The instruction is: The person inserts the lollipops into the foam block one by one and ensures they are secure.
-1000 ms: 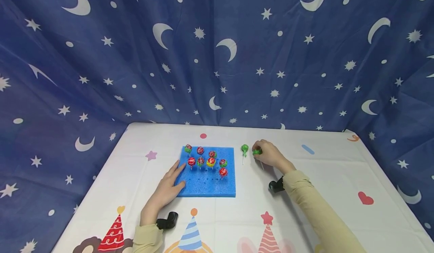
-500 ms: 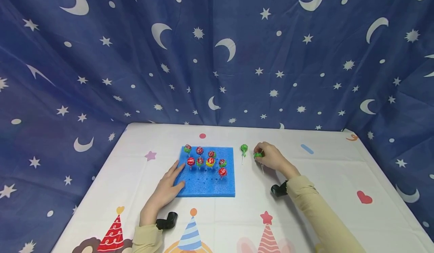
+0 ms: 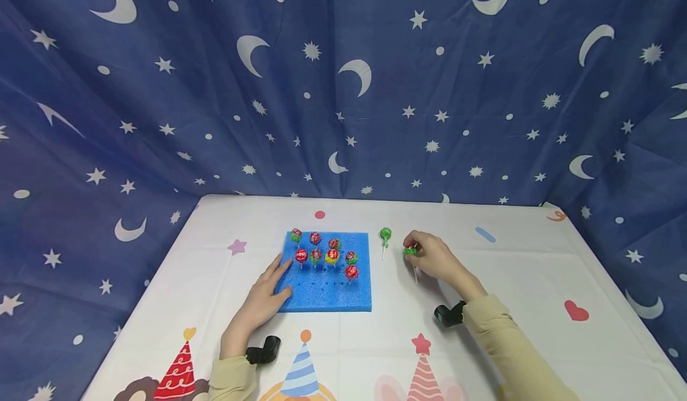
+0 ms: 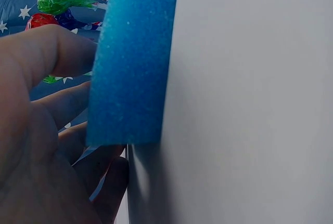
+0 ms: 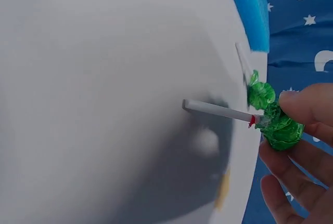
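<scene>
My right hand (image 3: 433, 259) pinches a green-wrapped lollipop (image 5: 285, 129) by its candy head, just over the table, with the white stick pointing toward the table's front. A second green lollipop (image 3: 385, 237) lies on the table to the left of that hand. The blue foam board (image 3: 327, 296) lies flat, with several lollipops (image 3: 333, 256) standing upright in its back and middle, in red, green and yellow wrappers. My left hand (image 3: 260, 299) rests against the board's left edge, fingers spread. In the left wrist view, fingers (image 4: 65, 52) touch the foam board (image 4: 132, 68) at its side.
Small holes dot the front part of the board. A white tablecloth (image 3: 483, 329) with printed hats and shapes covers the table. Behind it hangs a dark blue curtain (image 3: 397, 168) with moons and stars. Black wrist cameras (image 3: 264, 349) sit at both wrists.
My right hand has lifted the green lollipop slightly and drawn it a little toward the table's front. My left hand stays at the board's edge.
</scene>
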Motion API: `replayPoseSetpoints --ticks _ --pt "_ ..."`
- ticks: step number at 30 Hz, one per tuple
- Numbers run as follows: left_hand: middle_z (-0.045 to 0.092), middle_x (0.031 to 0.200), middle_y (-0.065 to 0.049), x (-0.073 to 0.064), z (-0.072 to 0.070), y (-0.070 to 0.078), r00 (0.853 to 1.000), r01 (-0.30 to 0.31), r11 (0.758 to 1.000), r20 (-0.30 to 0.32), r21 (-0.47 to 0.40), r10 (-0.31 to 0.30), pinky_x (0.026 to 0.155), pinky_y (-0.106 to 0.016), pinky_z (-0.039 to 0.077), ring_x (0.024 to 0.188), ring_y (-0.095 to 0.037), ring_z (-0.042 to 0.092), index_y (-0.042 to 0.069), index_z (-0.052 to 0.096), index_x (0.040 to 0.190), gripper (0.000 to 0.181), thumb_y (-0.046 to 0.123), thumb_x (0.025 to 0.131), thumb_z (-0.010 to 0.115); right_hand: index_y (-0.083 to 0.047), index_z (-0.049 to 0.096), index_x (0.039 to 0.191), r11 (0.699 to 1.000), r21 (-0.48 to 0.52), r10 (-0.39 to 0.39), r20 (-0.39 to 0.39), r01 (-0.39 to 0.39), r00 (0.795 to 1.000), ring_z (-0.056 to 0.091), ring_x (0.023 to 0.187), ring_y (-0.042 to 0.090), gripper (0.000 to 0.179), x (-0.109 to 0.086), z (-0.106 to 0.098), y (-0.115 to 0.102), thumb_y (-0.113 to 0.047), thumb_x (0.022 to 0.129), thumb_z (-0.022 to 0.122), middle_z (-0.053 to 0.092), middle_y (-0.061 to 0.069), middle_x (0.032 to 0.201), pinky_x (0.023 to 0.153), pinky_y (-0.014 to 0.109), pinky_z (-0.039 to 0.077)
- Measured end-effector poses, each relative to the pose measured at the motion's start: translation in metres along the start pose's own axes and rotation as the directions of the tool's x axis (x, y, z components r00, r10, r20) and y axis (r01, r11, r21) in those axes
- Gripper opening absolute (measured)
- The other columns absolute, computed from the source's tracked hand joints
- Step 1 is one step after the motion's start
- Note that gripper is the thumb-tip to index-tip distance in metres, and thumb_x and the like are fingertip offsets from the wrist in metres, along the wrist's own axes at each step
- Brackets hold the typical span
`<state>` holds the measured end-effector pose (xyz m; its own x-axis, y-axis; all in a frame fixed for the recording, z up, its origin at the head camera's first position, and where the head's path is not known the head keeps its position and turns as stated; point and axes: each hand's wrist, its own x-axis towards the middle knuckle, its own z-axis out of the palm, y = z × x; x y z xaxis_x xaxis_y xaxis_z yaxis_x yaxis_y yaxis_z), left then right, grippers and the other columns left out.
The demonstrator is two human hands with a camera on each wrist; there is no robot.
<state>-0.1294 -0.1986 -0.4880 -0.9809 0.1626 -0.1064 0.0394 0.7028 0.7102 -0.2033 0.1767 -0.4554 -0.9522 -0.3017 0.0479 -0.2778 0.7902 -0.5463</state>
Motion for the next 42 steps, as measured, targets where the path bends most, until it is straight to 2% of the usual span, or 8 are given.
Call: replayPoseSetpoints --ticks 6,12,19,28,34,39,42 --pt "0.01 0.163 -0.011 0.0 0.0 0.0 1.0 0.001 1.0 0.004 0.001 -0.001 0.114 -0.069 0.009 0.149 -0.043 0.009 0.013 0.028 0.152 0.062 0.02 0.095 0.052 -0.006 0.064 0.105 0.999 0.021 -0.029 -0.014 0.029 0.999 0.062 0.092 0.022 0.023 -0.012 0.002 -0.008 -0.007 0.082 0.071 0.068 0.005 0.099 0.083 0.041 0.054" --pt "0.01 0.163 -0.011 0.0 -0.001 -0.001 1.0 -0.002 1.0 0.006 -0.004 0.002 0.114 -0.069 0.009 0.149 -0.043 0.009 0.013 0.028 0.152 0.062 0.02 0.095 0.052 -0.007 0.064 0.104 0.998 0.043 -0.044 -0.032 0.045 0.999 0.061 0.093 0.02 0.024 -0.025 0.005 -0.018 -0.006 0.082 0.072 0.067 0.001 0.097 0.087 0.044 0.053" --pt "0.011 0.163 -0.011 0.0 -0.001 -0.001 1.0 0.004 1.0 0.002 -0.004 -0.004 0.114 -0.07 0.009 0.149 -0.043 0.009 0.014 0.028 0.152 0.062 0.02 0.095 0.052 -0.006 0.064 0.106 0.99 0.055 -0.122 -0.076 0.126 0.99 0.062 0.092 0.018 0.027 -0.035 0.005 -0.031 -0.005 0.081 0.072 0.066 0.0 0.096 0.086 0.042 0.053" --pt "0.011 0.163 -0.01 0.0 -0.001 -0.001 1.0 0.005 1.0 0.001 -0.005 -0.005 0.114 -0.07 0.009 0.149 -0.042 0.009 0.014 0.028 0.152 0.062 0.02 0.095 0.052 -0.011 0.065 0.105 0.976 0.024 -0.212 -0.148 0.217 0.966 0.061 0.089 0.012 0.03 -0.043 0.006 -0.048 -0.006 0.077 0.076 0.066 -0.005 0.096 0.082 0.036 0.054" --pt "0.011 0.163 -0.011 0.0 -0.001 -0.001 1.0 0.005 1.0 0.002 -0.004 -0.005 0.114 -0.07 0.009 0.149 -0.042 0.009 0.014 0.029 0.152 0.063 0.02 0.094 0.052 -0.014 0.065 0.102 0.955 0.015 -0.286 -0.201 0.295 0.937 0.06 0.087 0.01 0.029 -0.046 0.003 -0.061 -0.005 0.077 0.077 0.066 -0.007 0.094 0.079 0.031 0.055" --pt "0.01 0.163 -0.011 0.0 -0.001 -0.001 1.0 0.007 1.0 0.002 -0.003 -0.007 0.114 -0.07 0.009 0.149 -0.043 0.009 0.014 0.029 0.152 0.062 0.02 0.095 0.052 -0.016 0.064 0.101 0.94 0.035 -0.324 -0.212 0.339 0.922 0.059 0.087 0.008 0.03 -0.047 0.001 -0.072 -0.006 0.077 0.077 0.065 -0.008 0.095 0.079 0.03 0.054" --pt "0.011 0.163 -0.011 0.0 -0.001 -0.002 1.0 0.003 1.0 -0.001 -0.001 -0.003 0.113 -0.07 0.01 0.149 -0.043 0.009 0.014 0.029 0.152 0.062 0.019 0.094 0.052 -0.016 0.063 0.101 0.938 0.047 -0.328 -0.208 0.345 0.921 0.058 0.088 0.006 0.029 -0.048 0.001 -0.079 -0.006 0.077 0.077 0.064 -0.007 0.095 0.08 0.029 0.055"
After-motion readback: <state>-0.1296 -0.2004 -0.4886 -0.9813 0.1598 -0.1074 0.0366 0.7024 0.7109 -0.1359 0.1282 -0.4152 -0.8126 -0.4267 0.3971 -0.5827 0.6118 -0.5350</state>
